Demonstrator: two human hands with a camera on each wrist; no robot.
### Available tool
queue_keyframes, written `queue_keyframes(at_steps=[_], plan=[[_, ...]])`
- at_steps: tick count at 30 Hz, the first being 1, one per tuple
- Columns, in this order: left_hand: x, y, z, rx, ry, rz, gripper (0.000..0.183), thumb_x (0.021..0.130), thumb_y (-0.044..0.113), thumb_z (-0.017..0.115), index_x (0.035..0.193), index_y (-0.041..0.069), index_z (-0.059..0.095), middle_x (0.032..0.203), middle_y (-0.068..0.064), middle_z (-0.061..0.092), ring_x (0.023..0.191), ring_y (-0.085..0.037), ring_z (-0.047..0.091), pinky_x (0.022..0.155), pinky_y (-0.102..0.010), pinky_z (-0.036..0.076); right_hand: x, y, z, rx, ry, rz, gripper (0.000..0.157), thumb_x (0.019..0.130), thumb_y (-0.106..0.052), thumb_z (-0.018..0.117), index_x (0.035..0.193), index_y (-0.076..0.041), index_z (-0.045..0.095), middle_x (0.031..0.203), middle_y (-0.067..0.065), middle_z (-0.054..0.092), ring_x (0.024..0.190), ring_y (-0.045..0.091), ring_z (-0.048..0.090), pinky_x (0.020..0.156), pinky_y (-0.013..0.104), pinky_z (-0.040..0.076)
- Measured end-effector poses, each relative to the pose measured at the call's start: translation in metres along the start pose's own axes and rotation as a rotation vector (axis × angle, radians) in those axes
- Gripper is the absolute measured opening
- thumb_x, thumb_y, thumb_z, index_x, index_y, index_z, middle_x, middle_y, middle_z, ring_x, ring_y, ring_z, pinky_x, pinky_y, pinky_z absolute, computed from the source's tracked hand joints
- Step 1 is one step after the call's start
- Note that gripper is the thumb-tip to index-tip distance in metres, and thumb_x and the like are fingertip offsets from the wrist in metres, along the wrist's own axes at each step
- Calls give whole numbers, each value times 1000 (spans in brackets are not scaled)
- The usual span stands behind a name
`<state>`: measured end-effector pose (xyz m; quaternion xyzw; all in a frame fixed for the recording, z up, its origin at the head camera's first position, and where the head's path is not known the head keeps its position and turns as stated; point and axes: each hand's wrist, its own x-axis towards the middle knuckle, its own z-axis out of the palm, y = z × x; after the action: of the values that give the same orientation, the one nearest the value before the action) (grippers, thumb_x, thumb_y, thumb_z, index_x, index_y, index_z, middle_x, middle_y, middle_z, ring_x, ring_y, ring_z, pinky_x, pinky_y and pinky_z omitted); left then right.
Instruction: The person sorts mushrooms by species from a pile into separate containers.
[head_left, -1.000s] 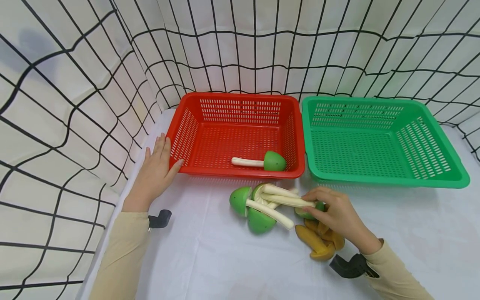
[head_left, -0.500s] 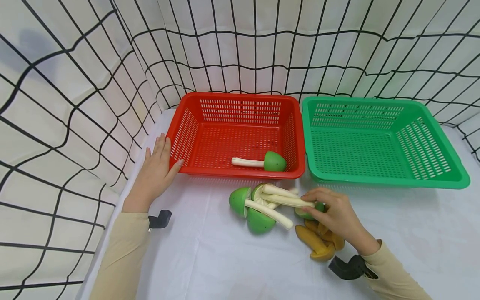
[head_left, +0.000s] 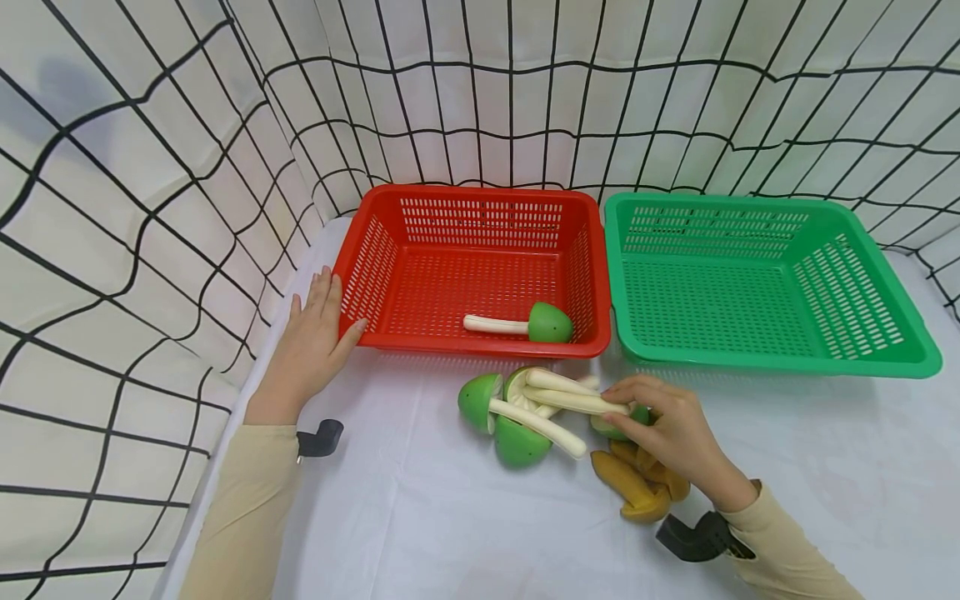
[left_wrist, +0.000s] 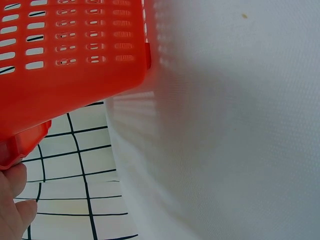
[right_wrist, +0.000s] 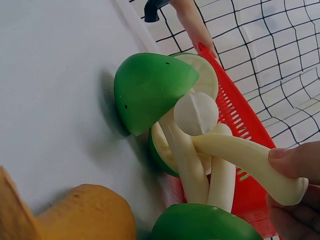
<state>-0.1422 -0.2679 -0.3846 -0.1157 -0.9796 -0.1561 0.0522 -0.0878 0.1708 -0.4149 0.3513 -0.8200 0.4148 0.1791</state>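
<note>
Your right hand (right_wrist: 307, 207) pinched the end of a curved, cream-coloured stem (right_wrist: 245, 152). Near it lay a green dome-shaped cap (right_wrist: 150, 90) with dark dots; behind stood a slotted red plastic basket (right_wrist: 241, 115). A rounded ochre-brown piece (right_wrist: 87, 215) lay lower left.

Pale curved mushroom stem (head_left: 566, 401), pinched in right hand (head_left: 671, 429), slotted red basket (head_left: 450, 283) just beyond
</note>
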Motion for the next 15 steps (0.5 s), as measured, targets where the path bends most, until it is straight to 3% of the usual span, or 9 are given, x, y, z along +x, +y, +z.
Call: queue_keyframes(at_steps=[8,15], plan=[[0,-1,1,-5,4,5,71,100,35,39,145,-13,11,153,-29,7,141,-40,3,108,-61,3,0,2,3,17,39,-43,16,77,-14,78,88,-4,72,88,8,69,75,18,64,56,18,43],[0,-2,2,-3,13,7,72,100,36,38,145,-13,11,153,-29,7,141,-41,5,108,-61,4,0,5,8,36,79,-91,29,86,-31,67,85,-3,72,85,11,69,76,22,65,57,19,45]])
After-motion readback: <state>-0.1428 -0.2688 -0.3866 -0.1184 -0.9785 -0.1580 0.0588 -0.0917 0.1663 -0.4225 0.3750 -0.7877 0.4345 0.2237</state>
